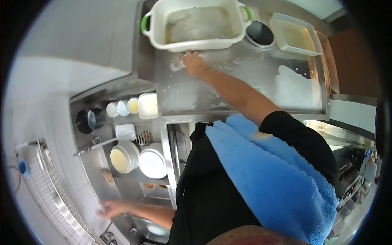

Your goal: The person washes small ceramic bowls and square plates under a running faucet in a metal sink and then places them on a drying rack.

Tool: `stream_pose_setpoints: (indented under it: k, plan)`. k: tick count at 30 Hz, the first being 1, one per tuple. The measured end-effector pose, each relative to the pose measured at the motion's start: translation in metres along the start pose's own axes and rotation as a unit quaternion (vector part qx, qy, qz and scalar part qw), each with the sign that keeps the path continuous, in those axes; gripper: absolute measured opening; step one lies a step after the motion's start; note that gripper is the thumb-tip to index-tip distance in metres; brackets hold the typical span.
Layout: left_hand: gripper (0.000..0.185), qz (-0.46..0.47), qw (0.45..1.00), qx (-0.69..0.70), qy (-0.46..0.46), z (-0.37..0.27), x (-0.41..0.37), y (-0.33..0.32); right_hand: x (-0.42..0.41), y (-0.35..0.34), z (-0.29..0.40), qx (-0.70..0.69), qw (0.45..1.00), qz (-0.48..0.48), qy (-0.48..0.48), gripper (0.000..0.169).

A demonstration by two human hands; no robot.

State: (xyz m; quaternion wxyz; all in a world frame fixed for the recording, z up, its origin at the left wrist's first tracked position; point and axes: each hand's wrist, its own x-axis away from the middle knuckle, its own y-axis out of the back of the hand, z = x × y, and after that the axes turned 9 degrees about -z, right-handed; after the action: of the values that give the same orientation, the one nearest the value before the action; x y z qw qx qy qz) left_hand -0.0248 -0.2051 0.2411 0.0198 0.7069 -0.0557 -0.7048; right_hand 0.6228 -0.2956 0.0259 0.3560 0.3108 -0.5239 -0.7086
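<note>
My right hand [194, 63] reaches over the wet stainless steel counter [245, 76], with its fingers curled just below the front wall of a white plastic basin [196, 45]. Something small and pale, perhaps foam, shows at the fingertips; I cannot tell whether they hold it. Cloudy water [199, 26] fills part of the basin, which has green-trimmed handles. Down at the left, my left hand [111, 209] is blurred, its fingers apart and nothing visible in them. It hovers by the outer rim of the sink, near a metal tap fitting [108, 237].
A blue towel [275, 171] hangs over my black top. White tubs [153, 160] and a stack of yellowish round containers [124, 156] stand in the sink area. Smaller tubs [122, 107] line the ledge. A dark round lid [259, 33] and a translucent container [295, 33] sit beside the basin.
</note>
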Motion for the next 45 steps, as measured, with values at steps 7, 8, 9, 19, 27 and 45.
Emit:
stream_pose_setpoints:
  k: [7, 8, 9, 19, 27, 45]
  plan:
    - [0.053, 0.591, 0.485, 0.416, 0.492, -0.292, 0.214, 0.061, 0.055, -0.027, 0.026, -0.117, 0.97, 0.079, 0.197, 0.046]
    - [0.06, 0.651, 0.393, 0.417, 0.498, -0.311, 0.211, 0.059, 0.06, -0.021, 0.038, -0.135, 0.964, 0.111, 0.202, 0.049]
    - [0.078, 0.664, 0.337, 0.415, 0.522, -0.328, 0.205, 0.057, 0.065, -0.015, 0.052, -0.157, 0.957, 0.115, 0.216, 0.053]
    - [0.043, 0.503, 0.287, 0.477, 0.661, -0.274, 0.188, -0.026, 0.04, -0.005, 0.216, -0.44, 0.798, 0.195, 0.361, 0.089]
    - [0.04, 0.207, 0.388, 0.356, 0.824, -0.109, 0.244, -0.22, -0.012, -0.079, 0.375, -0.39, 0.839, 0.328, 0.189, 0.063]
    - [0.054, 0.427, 0.749, 0.299, 0.41, -0.004, 0.244, -0.255, -0.022, -0.198, 0.611, -0.527, 0.662, 0.502, -0.176, 0.032]
